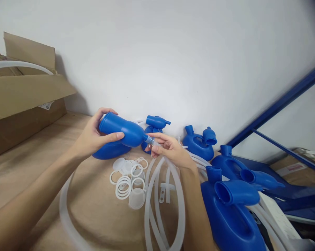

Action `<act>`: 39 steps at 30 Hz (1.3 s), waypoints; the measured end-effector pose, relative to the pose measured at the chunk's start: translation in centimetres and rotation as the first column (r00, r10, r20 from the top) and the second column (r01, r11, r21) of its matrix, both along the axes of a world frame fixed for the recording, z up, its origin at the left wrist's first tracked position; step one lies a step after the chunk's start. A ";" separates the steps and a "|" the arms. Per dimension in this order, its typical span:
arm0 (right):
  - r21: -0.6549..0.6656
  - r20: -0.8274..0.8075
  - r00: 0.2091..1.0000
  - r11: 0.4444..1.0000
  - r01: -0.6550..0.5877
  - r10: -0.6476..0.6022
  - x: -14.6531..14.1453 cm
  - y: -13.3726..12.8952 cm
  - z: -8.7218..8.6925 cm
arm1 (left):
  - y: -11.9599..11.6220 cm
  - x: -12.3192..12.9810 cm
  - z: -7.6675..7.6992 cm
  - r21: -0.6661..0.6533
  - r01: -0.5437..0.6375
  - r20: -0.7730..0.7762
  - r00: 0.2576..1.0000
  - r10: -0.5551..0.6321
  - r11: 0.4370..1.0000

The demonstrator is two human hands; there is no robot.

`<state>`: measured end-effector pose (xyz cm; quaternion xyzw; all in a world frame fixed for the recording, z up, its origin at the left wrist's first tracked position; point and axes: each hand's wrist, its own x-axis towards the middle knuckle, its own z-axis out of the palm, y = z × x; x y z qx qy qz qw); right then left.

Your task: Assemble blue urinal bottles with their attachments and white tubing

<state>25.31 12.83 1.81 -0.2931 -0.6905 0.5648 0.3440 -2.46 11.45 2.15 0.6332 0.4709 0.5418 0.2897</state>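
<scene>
A blue funnel-shaped piece (123, 129) lies tilted in my left hand (97, 134), thumb on its near side and fingers behind its wide end. Its narrow tip points right, where a translucent tube end (154, 142) meets it. My right hand (167, 148) pinches that tube close to the tip. From there the tube (182, 209) hangs down in loops. Below the hands sit several translucent rings and caps (124, 187). Partly hidden under the blue piece is a blue bottle (111, 150).
Several more blue bottles (230, 216) with blue funnel pieces (237, 192) stand along the right. An open cardboard box (29, 122) is at the left. A white wall rises behind the brown surface (99, 216), with a blue metal frame (280, 108) at the right.
</scene>
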 end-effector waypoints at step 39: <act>0.716 0.184 0.813 0.642 0.274 -0.553 -3.0 -1.8 0.1 | -1.5 0.4 0.9 -0.018 -0.079 -0.076 0.994 0.078 0.997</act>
